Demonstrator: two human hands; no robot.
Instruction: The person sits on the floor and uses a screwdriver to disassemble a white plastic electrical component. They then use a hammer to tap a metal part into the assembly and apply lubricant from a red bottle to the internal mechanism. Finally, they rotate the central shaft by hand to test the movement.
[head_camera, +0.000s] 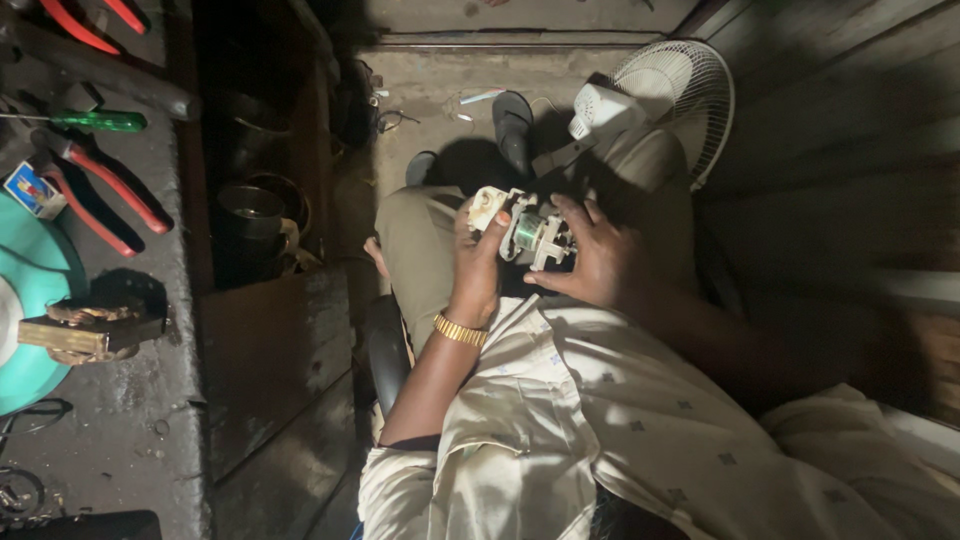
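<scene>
Down over my lap, I've got the small fan motor (528, 235) held up between both hands so the light catches it and nothing drops on the floor. My left hand (478, 268) is wrapped round its left end, fingers (484, 218) clamped on the cream plastic housing, thumb on top. My right hand (600, 262) cups the other side, fingers curled against the metal bracket to steady it. The motor looks like a pale casing with a greenish winding in the middle, though it's pretty dim here. The white fan (662, 92) sits on the floor just beyond my knees, and red-handled pliers (112, 185) lie on the counter (120, 400) far left.
</scene>
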